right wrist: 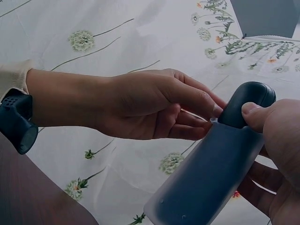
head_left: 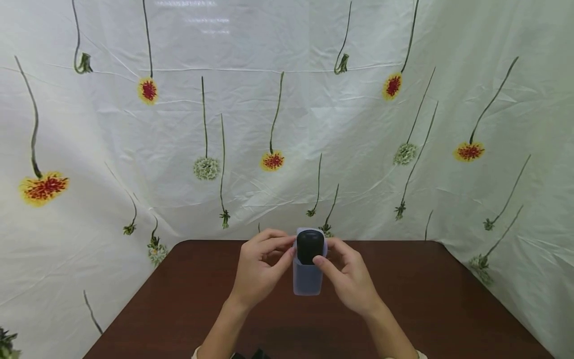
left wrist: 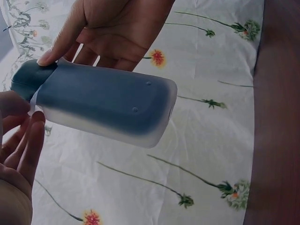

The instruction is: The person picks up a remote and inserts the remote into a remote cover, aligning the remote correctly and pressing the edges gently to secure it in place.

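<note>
A dark, round-ended case [head_left: 310, 246] stands partly out of a frosted, see-through sleeve [head_left: 307, 281], held up over the table. Its lower part shows as a dark shape through the sleeve in the left wrist view. My right hand [head_left: 352, 279] grips both, thumb pressed on the exposed end of the dark case and fingers behind the sleeve. On the other side my left hand [head_left: 262, 267] pinches the sleeve's rim between thumb and fingertip, close beside the case. In the right wrist view the left fingertips meet the sleeve's opening.
Below the hands lies a dark brown table [head_left: 193, 299]. A white cloth [head_left: 251, 124] printed with flowers hangs behind it and around its sides. Small black objects [head_left: 257, 355] show at the bottom edge of the head view.
</note>
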`<move>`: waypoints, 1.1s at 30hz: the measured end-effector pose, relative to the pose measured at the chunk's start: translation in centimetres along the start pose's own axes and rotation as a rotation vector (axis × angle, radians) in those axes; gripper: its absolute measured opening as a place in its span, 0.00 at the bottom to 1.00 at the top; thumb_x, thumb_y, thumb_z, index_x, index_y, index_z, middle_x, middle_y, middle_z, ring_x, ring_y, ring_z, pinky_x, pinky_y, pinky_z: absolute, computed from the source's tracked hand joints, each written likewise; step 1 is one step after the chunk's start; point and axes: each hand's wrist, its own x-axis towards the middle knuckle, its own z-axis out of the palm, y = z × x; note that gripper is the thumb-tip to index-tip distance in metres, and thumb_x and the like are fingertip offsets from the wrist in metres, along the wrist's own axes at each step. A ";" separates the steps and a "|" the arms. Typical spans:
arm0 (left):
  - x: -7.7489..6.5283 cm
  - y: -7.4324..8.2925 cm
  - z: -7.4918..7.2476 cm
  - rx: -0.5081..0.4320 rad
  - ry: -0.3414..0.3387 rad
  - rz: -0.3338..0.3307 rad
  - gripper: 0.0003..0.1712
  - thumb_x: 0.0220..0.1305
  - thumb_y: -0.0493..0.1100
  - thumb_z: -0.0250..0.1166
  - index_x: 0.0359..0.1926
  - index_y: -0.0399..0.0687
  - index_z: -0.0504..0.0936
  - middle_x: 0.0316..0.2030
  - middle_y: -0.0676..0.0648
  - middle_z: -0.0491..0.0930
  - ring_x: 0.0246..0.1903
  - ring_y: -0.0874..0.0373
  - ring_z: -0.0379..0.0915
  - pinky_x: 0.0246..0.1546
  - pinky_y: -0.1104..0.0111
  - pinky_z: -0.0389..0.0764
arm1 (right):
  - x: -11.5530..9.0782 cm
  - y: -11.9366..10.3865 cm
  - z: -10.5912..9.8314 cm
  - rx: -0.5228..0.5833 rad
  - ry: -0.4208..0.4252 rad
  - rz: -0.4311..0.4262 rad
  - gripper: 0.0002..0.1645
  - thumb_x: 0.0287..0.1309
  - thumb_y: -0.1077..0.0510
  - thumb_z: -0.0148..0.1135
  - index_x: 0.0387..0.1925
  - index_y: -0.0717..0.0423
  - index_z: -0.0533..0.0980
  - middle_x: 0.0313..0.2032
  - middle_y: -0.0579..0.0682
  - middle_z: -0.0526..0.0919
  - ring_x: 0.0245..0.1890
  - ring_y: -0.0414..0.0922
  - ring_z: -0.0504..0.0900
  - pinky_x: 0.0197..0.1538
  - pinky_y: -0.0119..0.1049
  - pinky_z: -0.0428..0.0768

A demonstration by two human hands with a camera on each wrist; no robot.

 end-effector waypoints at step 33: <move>-0.3 2.4 2.9 -0.032 0.314 -0.168 0.04 0.73 0.30 0.63 0.40 0.36 0.84 0.33 0.45 0.81 0.27 0.52 0.76 0.30 0.71 0.80 | 0.1 -0.1 1.8 -0.208 0.086 -0.163 0.14 0.66 0.67 0.68 0.52 0.58 0.80 0.45 0.47 0.85 0.44 0.45 0.88 0.44 0.40 0.87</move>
